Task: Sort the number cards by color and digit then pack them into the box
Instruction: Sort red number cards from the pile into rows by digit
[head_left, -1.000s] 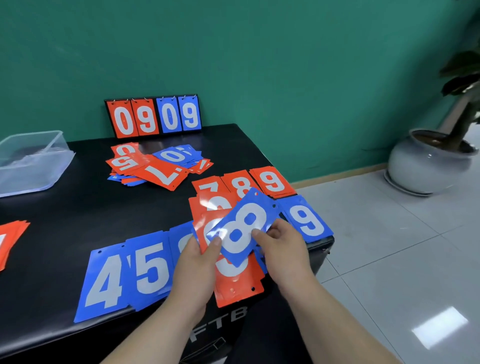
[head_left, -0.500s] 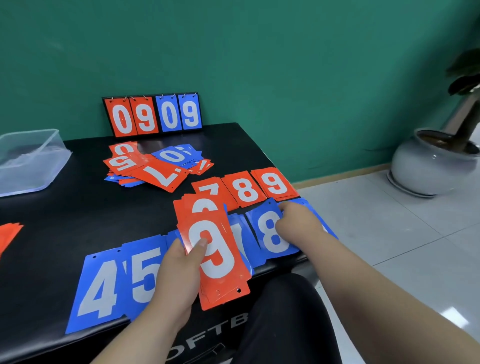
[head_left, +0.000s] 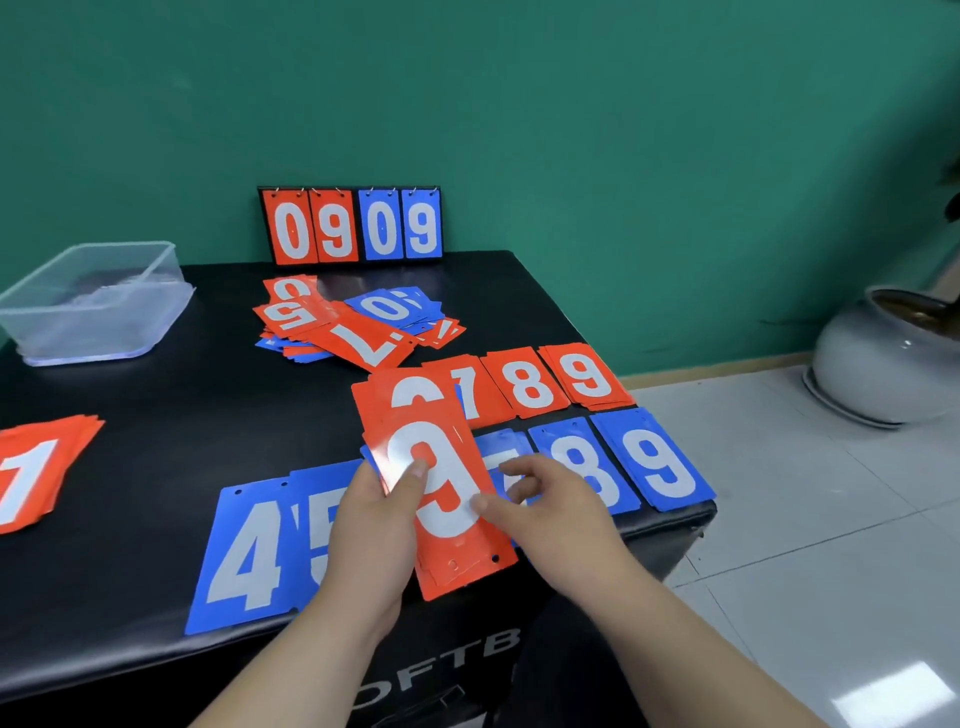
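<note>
- Black table (head_left: 130, 519) against a green wall (head_left: 571, 130), white tile floor on the right.
- Nearest: left hand (head_left: 374, 525) is gripping a red stack (head_left: 447, 488), thumb pressed on the top card, a red 9. The stack is lifted off the table and tilted, bottom end poking past the front edge.
- Right hand (head_left: 550, 514) is just beside that stack, fingers loosely curled with the fingertips at the top card's right edge. Can't really tell if it's pinching the card or only touching it, it's a bit blurry there.
- Under and around the hands is the blue row (head_left: 260, 551) along the front edge: 4, 5, then cards hidden by the hands, then 8 and 9 at the right corner.
- Just behind that, the red row (head_left: 561, 384): 7, 8, 9 side by side.
- Far left edge, another red pile (head_left: 36, 473) with a 1 on top, partly cut off.
- Further back, a messy mixed pile (head_left: 353, 325) of red and blue cards, unsorted.
- Back left, the clear box (head_left: 98, 301), well apart from all the cards.
- At the wall, a scoreboard (head_left: 350, 226) standing upright showing 09 in red and 09 in blue.
- Off on the floor, a grey pot (head_left: 872, 364).
</note>
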